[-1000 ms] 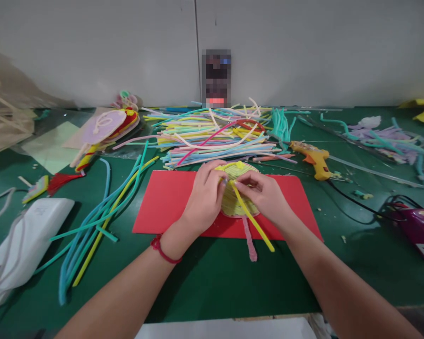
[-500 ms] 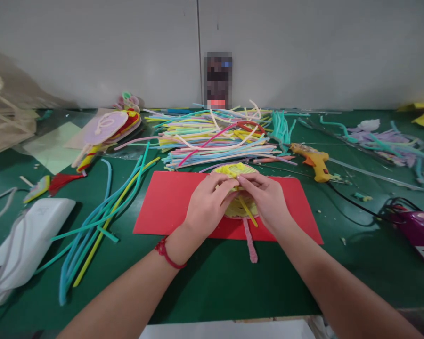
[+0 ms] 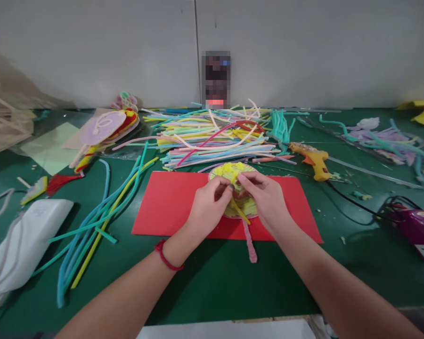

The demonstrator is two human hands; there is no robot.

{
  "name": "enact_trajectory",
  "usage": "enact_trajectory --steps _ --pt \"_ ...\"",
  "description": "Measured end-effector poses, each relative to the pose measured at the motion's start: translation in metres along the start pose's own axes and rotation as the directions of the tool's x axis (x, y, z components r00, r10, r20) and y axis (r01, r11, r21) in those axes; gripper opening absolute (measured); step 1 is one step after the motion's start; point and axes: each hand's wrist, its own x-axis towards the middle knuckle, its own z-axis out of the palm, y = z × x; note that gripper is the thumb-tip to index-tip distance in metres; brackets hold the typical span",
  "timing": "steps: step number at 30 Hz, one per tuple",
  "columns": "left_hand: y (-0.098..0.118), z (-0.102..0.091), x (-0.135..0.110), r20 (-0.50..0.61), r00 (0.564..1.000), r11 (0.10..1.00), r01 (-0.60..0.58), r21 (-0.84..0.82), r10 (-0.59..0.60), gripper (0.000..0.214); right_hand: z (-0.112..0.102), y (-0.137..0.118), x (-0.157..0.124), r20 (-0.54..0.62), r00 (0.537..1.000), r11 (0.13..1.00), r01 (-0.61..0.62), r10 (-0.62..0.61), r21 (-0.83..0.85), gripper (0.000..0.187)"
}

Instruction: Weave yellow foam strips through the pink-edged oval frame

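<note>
A round yellow fan (image 3: 249,208) with a pink rim and a pink handle (image 3: 250,245) lies on a red sheet (image 3: 166,202). Yellow loops fill its upper part. Over the fan, my left hand (image 3: 212,200) pinches a yellow pipe cleaner (image 3: 240,212) whose free end hangs toward the handle. My right hand (image 3: 266,195) has thumb and forefinger closed on the same pipe cleaner a little higher, close to the loops. My fingers hide part of the fan's middle.
Behind the sheet lies a heap of coloured pipe cleaners (image 3: 212,141); more strands (image 3: 106,212) lie left. A yellow glue gun (image 3: 316,162) with a black cord rests right, near a purple power strip (image 3: 420,230). A white power bank-like box (image 3: 38,235) and finished fans (image 3: 104,127) sit left.
My hands have drawn slightly apart, my left fingers moving down and left. More of the fan's yellow loops shows, and the pipe cleaner's free end has swung a little left.
</note>
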Motion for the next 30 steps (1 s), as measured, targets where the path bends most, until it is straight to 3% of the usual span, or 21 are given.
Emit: enact_trajectory --steps 6,12,16,21,30 --pt "-0.001 -0.001 0.003 0.073 0.987 0.955 0.156 -0.254 -0.142 0.007 -0.003 0.000 0.003 0.038 0.997 0.995 -0.072 0.069 0.075 0.021" --pt "0.002 -0.002 0.003 0.074 0.978 0.936 0.206 -0.286 -0.193 0.011 -0.002 -0.006 0.002 0.067 0.994 0.988 -0.091 0.083 0.121 0.020" --pt "0.002 -0.001 0.004 0.076 0.970 0.922 0.242 -0.301 -0.230 0.010 -0.002 -0.011 0.002 0.069 0.996 0.997 -0.057 0.054 0.042 0.023" --pt "0.000 -0.002 0.004 0.080 0.981 0.951 0.190 -0.245 -0.176 0.011 -0.002 -0.010 0.002 0.047 0.999 0.991 0.003 0.004 -0.132 0.028" --pt "-0.004 -0.005 0.003 0.081 0.996 0.995 0.053 -0.088 -0.046 0.012 -0.006 -0.007 0.007 0.092 0.996 0.995 -0.006 0.015 -0.096 0.026"
